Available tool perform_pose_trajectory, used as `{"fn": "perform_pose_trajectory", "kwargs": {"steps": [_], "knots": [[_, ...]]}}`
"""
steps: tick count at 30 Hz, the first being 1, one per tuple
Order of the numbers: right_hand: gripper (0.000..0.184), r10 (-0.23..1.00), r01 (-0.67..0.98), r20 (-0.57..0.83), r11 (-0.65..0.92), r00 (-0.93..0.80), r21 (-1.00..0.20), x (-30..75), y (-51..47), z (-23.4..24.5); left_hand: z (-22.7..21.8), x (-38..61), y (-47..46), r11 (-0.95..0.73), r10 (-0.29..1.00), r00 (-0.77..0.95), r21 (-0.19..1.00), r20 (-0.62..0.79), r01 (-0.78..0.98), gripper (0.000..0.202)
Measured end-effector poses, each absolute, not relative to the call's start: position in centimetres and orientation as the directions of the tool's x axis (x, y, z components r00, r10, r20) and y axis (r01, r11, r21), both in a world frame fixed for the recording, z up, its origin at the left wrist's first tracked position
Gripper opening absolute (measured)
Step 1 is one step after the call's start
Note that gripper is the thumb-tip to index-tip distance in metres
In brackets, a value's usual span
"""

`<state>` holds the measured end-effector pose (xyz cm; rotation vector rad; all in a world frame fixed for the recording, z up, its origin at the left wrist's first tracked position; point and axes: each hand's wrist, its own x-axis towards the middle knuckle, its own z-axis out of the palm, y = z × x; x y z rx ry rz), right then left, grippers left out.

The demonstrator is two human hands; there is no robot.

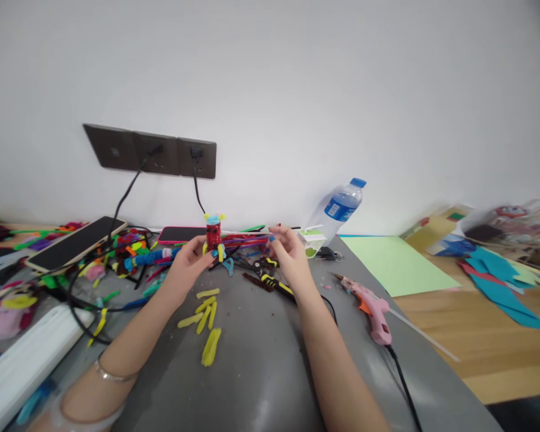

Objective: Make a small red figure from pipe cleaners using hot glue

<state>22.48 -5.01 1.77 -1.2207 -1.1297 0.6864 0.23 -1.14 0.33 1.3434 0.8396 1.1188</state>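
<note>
Left fingers [206, 261] — on one red figure [213, 236]

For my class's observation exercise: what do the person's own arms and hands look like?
The left hand and right hand show blue nail polish. The left arm wears a silvery bracelet and, higher, a pale band; the right arm is bare.

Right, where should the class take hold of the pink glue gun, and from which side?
Probably best by the handle, from the near right: the glue gun lies with its handle and cord on that side, while the nozzle points away to the left and could be hot.
</note>
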Motion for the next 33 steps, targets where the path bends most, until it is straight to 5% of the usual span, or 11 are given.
{"fn": "perform_pose_trajectory", "kwargs": {"steps": [4,11,19,22,26,33], "knots": [[0.026,0.903,0.202,0.297,0.243,0.310,-0.949,22.3,-5.1,1.7,0.5,0.4,-1.3,-0.143,0.918,0.363,0.987,0.158,-0.067,0.038],[0.031,0.922,0.225,0.235,0.169,0.307,-0.960,22.9,-5.1,1.4,0.1,0.1,-1.9,-0.300,0.760,0.649,0.908,0.041,0.294,0.034],[0.028,0.875,0.318,0.258,0.128,0.409,-0.939,24.7,-5.7,2.6,0.4,0.1,-2.3,-0.367,0.677,0.735,0.851,-0.033,0.376,0.023],[0.024,0.900,0.491,0.187,-0.033,0.393,-0.871,26.3,-6.8,3.4,0.7,0.3,-2.5,-0.398,0.648,0.760,0.830,-0.048,0.392,0.022],[0.017,0.906,0.704,-0.053,-0.363,0.421,-0.610,28.9,-8.7,4.4,0.9,0.3,-2.6,-0.439,0.629,0.775,0.796,-0.059,0.417,0.022],[0.025,0.774,0.636,-0.298,-0.630,0.558,-0.445,33.4,-12.1,5.4,0.8,0.3,-2.6,-0.486,0.615,0.788,0.776,-0.023,0.401,0.026]]}}
